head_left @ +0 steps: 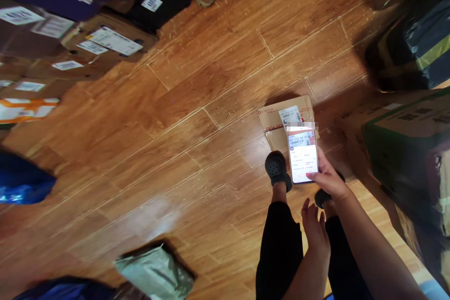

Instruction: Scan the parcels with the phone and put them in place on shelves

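Observation:
My right hand [330, 177] grips a smartphone [303, 161] upright, its thumb resting on the lower right of the lit screen. Shown on that screen are a camera picture of a label and a white panel of small text. Beyond the phone, a cardboard box [272, 119] with red print lies on the floor, partly hidden by it. A white shipping label [290, 115] is stuck on the box. Below the phone hangs my left hand [315, 225], fingers loosely apart and holding nothing.
Labelled parcels [101, 47] are stacked at the upper left. Large boxes [404, 145] and a black wrapped parcel [418, 47] line the right side. A grey-green bag [156, 274] and a blue bag [24, 180] lie on the wooden floor [168, 136]. My dark clogs [276, 166] stand near the box.

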Demonstrator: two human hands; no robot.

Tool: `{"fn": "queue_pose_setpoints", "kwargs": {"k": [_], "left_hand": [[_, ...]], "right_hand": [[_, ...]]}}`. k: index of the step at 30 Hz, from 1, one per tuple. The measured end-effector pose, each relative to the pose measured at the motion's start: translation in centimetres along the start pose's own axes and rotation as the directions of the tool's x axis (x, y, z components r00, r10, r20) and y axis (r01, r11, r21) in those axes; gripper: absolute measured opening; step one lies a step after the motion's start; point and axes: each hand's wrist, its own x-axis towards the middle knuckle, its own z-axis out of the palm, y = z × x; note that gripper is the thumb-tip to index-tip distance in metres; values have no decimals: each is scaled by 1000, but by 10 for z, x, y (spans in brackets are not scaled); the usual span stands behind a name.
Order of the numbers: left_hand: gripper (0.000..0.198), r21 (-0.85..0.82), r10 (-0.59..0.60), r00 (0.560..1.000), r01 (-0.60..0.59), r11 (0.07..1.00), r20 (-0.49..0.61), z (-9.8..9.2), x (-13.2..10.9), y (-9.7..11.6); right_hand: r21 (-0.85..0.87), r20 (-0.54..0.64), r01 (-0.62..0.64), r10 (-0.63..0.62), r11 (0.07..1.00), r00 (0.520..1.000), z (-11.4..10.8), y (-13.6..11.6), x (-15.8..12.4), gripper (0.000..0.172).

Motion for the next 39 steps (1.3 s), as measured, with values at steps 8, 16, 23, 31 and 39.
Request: {"fn": "queue_pose_setpoints", "kwargs": {"k": [8, 16, 23, 31, 39], "left_hand": [[35, -2, 21, 1000, -21, 1000, 22, 2, 0, 1], [36, -13, 13, 1000, -13, 1000, 14, 2, 0, 2], [36, -12, 8, 1000, -8, 1000, 1, 4, -2, 3], [37, 17, 38, 999, -39, 999, 9, -1, 9, -6], [31, 8, 18, 1000, -18, 1000, -23, 4, 4, -1]], "right_hand": [[-70, 12, 17, -17, 997, 1000, 5, -10, -8, 93], [-111, 18, -14, 17, 994, 1000, 5, -8, -8, 88], [-49, 68, -74, 78, 996, 995, 9, -7, -9, 92], [-42, 70, -70, 73, 997, 995, 9, -4, -9, 93], [-45, 77, -91, 94, 995, 993, 7, -7, -10, 94]]}}
